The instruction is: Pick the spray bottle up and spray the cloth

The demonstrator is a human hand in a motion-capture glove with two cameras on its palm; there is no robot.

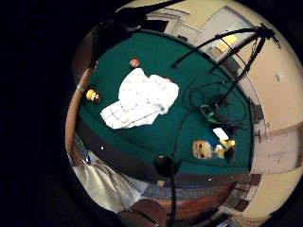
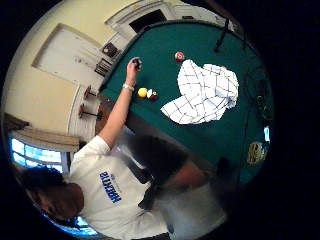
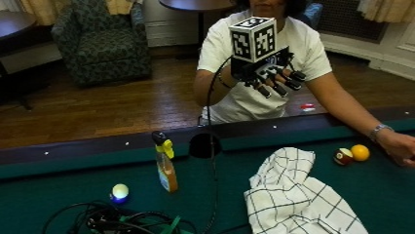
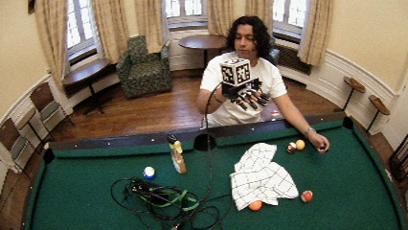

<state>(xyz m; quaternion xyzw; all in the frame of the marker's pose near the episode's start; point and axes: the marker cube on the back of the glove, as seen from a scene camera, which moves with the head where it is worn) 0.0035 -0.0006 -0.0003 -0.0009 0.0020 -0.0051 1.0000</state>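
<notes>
- A pool table with flat green felt and a dark rail fills the room's middle; a person in a white T-shirt stands behind its far rail.
- A white cloth with a thin dark grid lies crumpled on the felt.
- The gloved right hand is raised at chest height, well above the table, fingers spread and holding nothing.
- The bare left hand rests on the felt near a yellow ball and a dark red and white ball.
- The spray bottle stands upright, long axis vertical, beside the cloth; clear body, amber liquid, yellow trigger, black cap. Its label is unreadable.
- A tangle of black cables lies near the bottle.
</notes>
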